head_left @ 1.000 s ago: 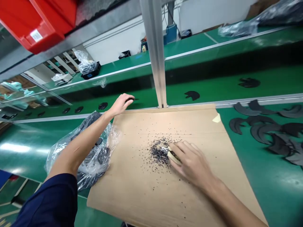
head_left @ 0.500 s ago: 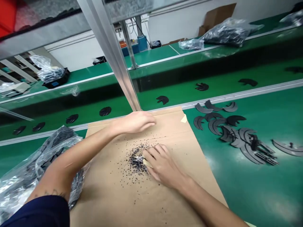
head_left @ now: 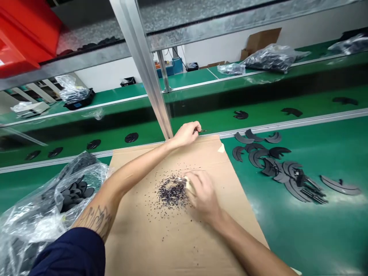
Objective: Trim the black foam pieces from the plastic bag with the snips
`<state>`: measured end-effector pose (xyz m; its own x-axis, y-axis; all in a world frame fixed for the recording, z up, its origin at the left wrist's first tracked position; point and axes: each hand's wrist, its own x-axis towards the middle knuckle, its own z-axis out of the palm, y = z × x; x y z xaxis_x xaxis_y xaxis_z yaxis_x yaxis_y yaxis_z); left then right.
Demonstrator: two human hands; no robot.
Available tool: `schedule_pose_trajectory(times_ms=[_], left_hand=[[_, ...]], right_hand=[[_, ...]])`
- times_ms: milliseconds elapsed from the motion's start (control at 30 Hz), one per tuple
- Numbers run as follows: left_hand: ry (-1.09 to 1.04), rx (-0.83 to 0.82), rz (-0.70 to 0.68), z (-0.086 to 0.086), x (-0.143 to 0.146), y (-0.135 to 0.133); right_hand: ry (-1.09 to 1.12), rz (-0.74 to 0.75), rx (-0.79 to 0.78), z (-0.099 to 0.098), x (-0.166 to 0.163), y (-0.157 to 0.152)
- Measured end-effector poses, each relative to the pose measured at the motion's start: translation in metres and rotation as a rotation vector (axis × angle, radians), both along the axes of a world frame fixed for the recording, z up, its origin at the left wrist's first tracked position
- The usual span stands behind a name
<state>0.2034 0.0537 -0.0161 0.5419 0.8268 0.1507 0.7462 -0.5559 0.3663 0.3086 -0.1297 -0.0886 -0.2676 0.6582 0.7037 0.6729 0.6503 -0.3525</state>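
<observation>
A brown cardboard sheet (head_left: 149, 237) lies on the green bench, with a heap of small black trimmings (head_left: 169, 191) in its middle. My right hand (head_left: 202, 195) rests on the sheet beside the heap, closed around a small cutter with cream handles (head_left: 187, 183). My left hand (head_left: 186, 134) reaches to the sheet's far edge, by the aluminium post (head_left: 143, 69), fingers pinched on a thin black piece (head_left: 202, 131) that sticks out over the belt edge.
A clear plastic bag of black parts (head_left: 48, 207) sits at my left. Several black crescent-shaped parts (head_left: 273, 161) are spread on the bench at the right. More black parts (head_left: 240, 114) ride the green conveyor behind. Red bins (head_left: 20, 34) sit on the shelf above.
My left hand went from the belt edge onto the cardboard and is now back at the far edge, pinching a black piece. My right hand stayed by the heap. The view swung right.
</observation>
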Motion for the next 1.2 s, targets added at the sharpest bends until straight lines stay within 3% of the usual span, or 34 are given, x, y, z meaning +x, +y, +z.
schedule_pose_trajectory(times_ms=[100,167,267,333,400,533,633,733,900,1200], left_hand=[[-0.079,-0.073,-0.113,0.009,-0.039,-0.046],[-0.175,-0.181,-0.209,0.011,-0.067,-0.08],[-0.272,-0.308,-0.257,0.011,-0.102,-0.127],[-0.244,-0.318,-0.212,0.012,-0.125,-0.148],[-0.067,-0.304,-0.1,0.016,-0.153,-0.161],[0.574,-0.312,0.377,0.025,-0.232,-0.174],[0.733,-0.343,0.601,0.017,-0.292,-0.177],[0.809,-0.378,0.746,0.0,-0.334,-0.177],[0.821,-0.353,0.789,-0.013,-0.36,-0.178],[0.602,-0.234,0.669,-0.015,-0.36,-0.182]], right_hand=[[0.204,-0.1,0.13,0.007,0.005,0.004],[0.243,-0.092,0.131,0.012,0.006,0.007],[0.214,0.141,0.003,0.015,0.0,0.011],[0.248,0.195,-0.149,0.013,-0.006,0.011],[0.285,0.174,-0.272,0.01,-0.011,0.01],[0.323,0.114,-0.341,0.008,-0.017,0.008],[0.32,0.106,-0.338,0.009,-0.018,0.009],[0.285,0.114,-0.296,0.009,-0.019,0.009],[0.253,0.152,-0.247,0.009,-0.021,0.007],[0.283,0.128,-0.327,0.01,-0.02,0.007]])
